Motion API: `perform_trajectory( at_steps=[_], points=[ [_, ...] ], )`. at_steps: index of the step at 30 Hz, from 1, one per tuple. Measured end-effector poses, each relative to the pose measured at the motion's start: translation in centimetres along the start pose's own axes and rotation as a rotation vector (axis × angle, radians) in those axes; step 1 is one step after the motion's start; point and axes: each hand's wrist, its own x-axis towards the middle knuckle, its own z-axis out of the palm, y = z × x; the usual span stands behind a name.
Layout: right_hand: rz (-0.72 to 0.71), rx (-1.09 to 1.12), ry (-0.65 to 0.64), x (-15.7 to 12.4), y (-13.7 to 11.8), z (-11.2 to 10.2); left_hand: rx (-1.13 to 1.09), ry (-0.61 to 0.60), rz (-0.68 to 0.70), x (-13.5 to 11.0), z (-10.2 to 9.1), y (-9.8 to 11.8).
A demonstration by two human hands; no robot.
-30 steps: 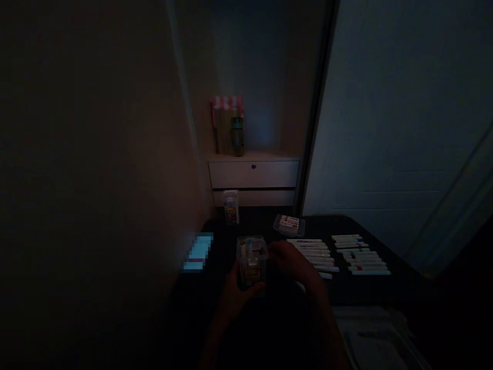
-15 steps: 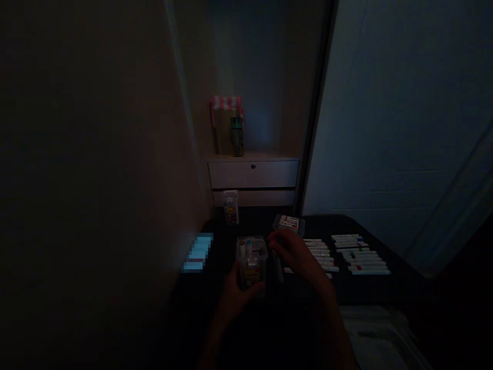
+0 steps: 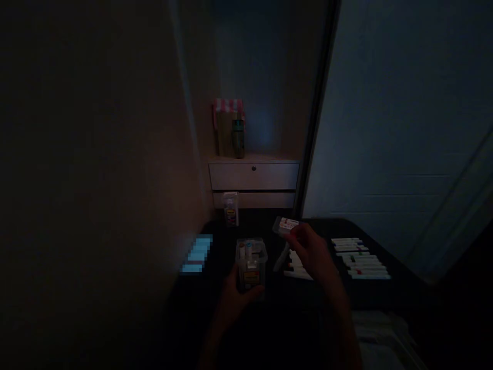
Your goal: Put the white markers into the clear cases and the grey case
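My left hand (image 3: 234,295) is wrapped around a clear plastic box (image 3: 262,262) with a yellow-and-dark label. Inside the box several markers (image 3: 248,251) stand upright, one with a blue end and one with a brownish end. To the right of it, my right hand (image 3: 308,249) pinches a marker (image 3: 282,257) near its pink end; its pale body slants down to the left, blurred. Several white markers (image 3: 298,271) lie in a row on the dark table, partly hidden under my right hand. Another group of white markers (image 3: 364,259) lies farther right.
Behind my right hand sits a clear lid (image 3: 278,225) with a printed card. A clear packet (image 3: 231,209) stands at the back left, before the drawers (image 3: 231,177). A green-topped bottle (image 3: 238,140) is on the shelf. Clear plastic (image 3: 379,339) shows at lower right.
My right hand has moved right, away from the box, with the marker tilting from near upright to slanted. My left hand stays on the box.
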Motion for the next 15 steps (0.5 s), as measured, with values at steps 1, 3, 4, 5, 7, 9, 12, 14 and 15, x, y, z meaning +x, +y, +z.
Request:
perform_trajectory(
  at_steps=[1,3,4,5,7,9,12,14,15],
  points=[
    [0.016,0.037,0.105,0.2,-0.1,-0.2,0.0,0.009,-0.003,0.0,0.0,-0.1],
    [0.065,0.153,0.312,0.6,-0.1,-0.4,-0.023,0.008,-0.009,0.0,0.0,-0.1],
    [0.092,0.242,0.39,0.7,-0.1,-0.3,-0.037,0.0,-0.012,0.0,0.0,0.0],
    [0.118,0.354,0.447,0.9,0.0,-0.2,-0.049,-0.004,-0.02,0.0,0.0,0.0],
    [0.157,0.636,0.496,1.2,0.3,0.1,-0.066,0.009,-0.034,-0.1,0.0,0.2],
    [0.2,0.916,0.477,1.4,0.7,0.4,-0.074,0.021,-0.038,-0.1,0.0,0.3],
    [0.281,1.189,0.351,1.5,1.4,0.6,-0.079,0.028,-0.041,0.0,0.0,0.1],
    [0.295,1.263,0.276,1.4,1.4,0.7,-0.084,0.024,-0.043,0.0,0.0,-0.1],
    [0.289,1.275,0.259,1.3,1.3,0.7,-0.085,0.026,-0.046,0.0,0.1,-0.2]
  ],
)
